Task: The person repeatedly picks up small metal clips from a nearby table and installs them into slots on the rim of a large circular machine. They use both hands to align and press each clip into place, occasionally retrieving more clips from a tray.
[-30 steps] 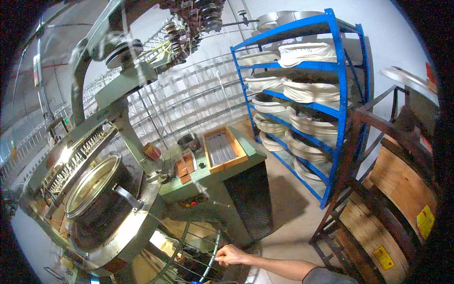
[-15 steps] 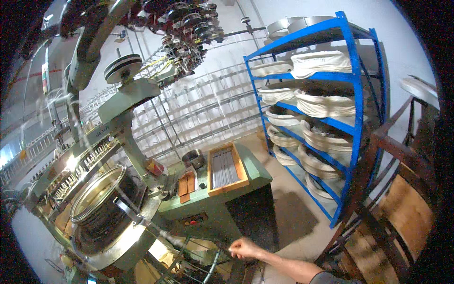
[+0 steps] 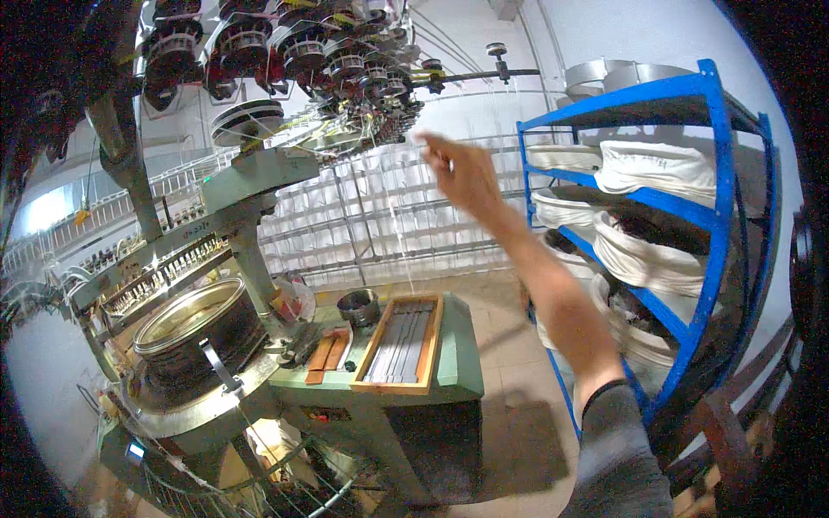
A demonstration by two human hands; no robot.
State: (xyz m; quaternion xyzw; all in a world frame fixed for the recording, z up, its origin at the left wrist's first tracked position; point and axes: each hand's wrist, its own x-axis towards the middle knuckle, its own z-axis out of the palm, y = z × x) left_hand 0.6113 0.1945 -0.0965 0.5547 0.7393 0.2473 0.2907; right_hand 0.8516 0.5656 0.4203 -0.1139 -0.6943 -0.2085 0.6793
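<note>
My right hand (image 3: 466, 180) is raised near the middle of the view, its arm reaching up from the lower right in a dark short sleeve. The thumb and fingers are drawn together in a pinch; whatever lies between the fingertips is too small and blurred to name. From this viewpoint the fingertips appear just right of a cluster of yarn feeder wheels (image 3: 350, 69) on the circular knitting machine (image 3: 186, 332). A pale thread-like streak runs down below the hand, and I cannot tell whether it reaches the fingers. My left hand is out of view.
A green machine table (image 3: 462, 345) carries a wooden tray (image 3: 434, 345) of thin metal strips, a dark round tin (image 3: 357, 318) and brown flat pieces (image 3: 326, 354). On the right stands a blue rack (image 3: 718, 173) with white cloth-covered rings (image 3: 656, 168). White-wrapped yarn racks line the back.
My right hand has risen from low beside the machine's base to the height of the feeder wheels. The view has tilted up and shifted left. The fingers stay pinched.
</note>
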